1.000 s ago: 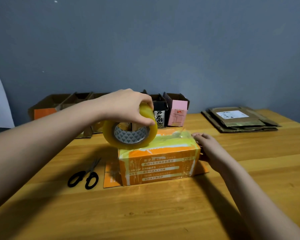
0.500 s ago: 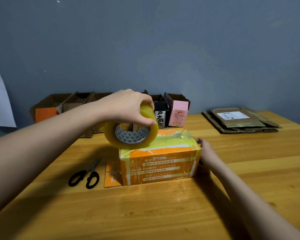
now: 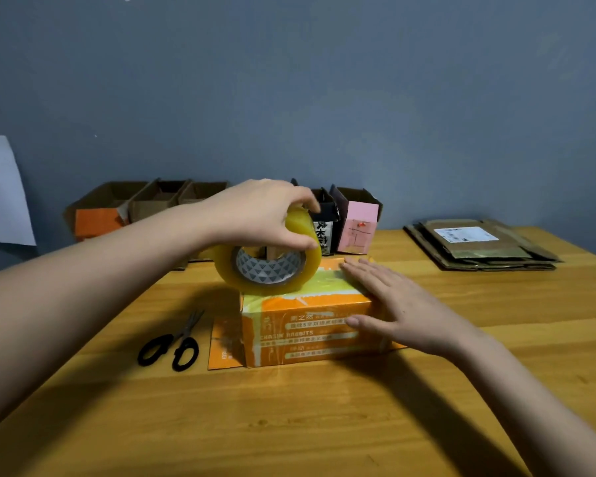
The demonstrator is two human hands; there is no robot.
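Head view: wooden table (image 3: 324, 425), grey wall (image 3: 324, 98); left hand (image 3: 255, 215) grips tape roll (image 3: 227, 267), right hand (image 3: 399, 304) flat on orange box (image 3: 307, 301).

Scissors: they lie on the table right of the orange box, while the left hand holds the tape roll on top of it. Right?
No. The head view shows the scissors on the table left of the orange box, not right. The left hand does hold the tape roll on top of it.

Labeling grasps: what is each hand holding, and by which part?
Left hand grips the tape roll by its top rim. Right hand holds nothing; it rests flat on the orange box's right end.
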